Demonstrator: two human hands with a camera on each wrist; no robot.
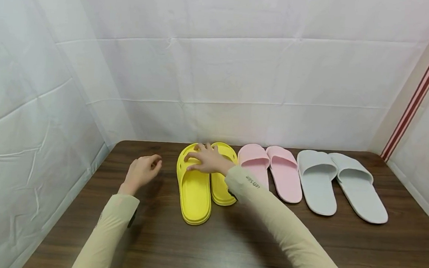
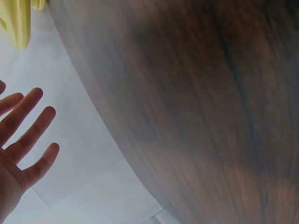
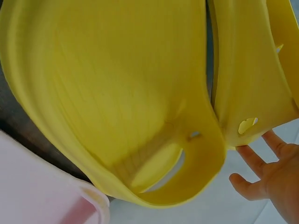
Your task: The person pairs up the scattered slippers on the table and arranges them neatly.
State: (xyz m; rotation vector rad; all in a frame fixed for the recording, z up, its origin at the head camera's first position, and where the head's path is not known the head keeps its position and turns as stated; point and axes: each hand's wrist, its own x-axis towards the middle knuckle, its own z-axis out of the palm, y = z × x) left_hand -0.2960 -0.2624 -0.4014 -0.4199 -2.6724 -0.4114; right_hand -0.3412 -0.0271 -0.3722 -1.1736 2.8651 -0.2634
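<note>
A pair of yellow slippers lies side by side on the dark wooden table. My right hand [image 1: 210, 159] is over the strap of the left yellow slipper [image 1: 196, 198], fingers spread and bent. The right yellow slipper [image 1: 218, 188] lies partly beneath that hand and forearm. From the right wrist, the fingertips appear at the slipper's edge near a strap hole; whether they touch it I cannot tell. My left hand [image 1: 143, 171] hovers to the left of the pair, holding nothing. Its fingers look loose and apart in the left wrist view.
To the right lie a pink slipper [image 1: 254, 153], a second pink slipper [image 1: 286, 181], a pale grey slipper [image 1: 319, 191] and another grey slipper [image 1: 365, 198]. White sheeting [image 1: 225, 73] hangs behind the table [image 1: 192, 251] and at both sides. A red-striped band [image 1: 419, 93] runs down the right.
</note>
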